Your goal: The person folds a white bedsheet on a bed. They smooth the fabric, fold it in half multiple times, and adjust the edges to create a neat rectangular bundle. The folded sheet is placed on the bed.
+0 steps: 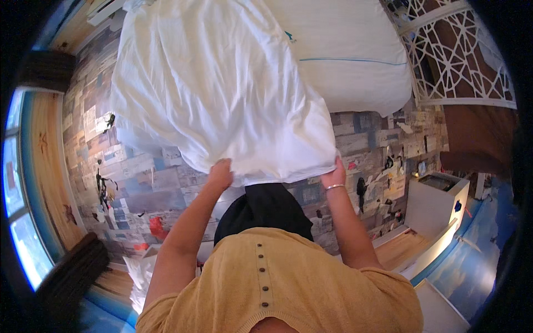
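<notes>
A large white cloth (216, 83), likely a sheet or duvet cover, spreads from my hands over part of a white mattress (354, 33). My left hand (221, 174) is closed on its near edge, left of my middle. At the near right corner, my right hand (334, 172), with a silver bangle at the wrist, grips the same cloth. Between the two hands the hem hangs just in front of my dark trousers. Soft folds run along the cloth's length. On the right the mattress shows bare, with a blue line and a small printed mark.
Patchwork-patterned flooring (154, 183) surrounds the bed, with dark scraps and a red item (157, 228) on it. A white lattice screen (454, 58) stands at right, above a white cabinet (433, 204). Dark curtains (70, 270) hang by the windows at left.
</notes>
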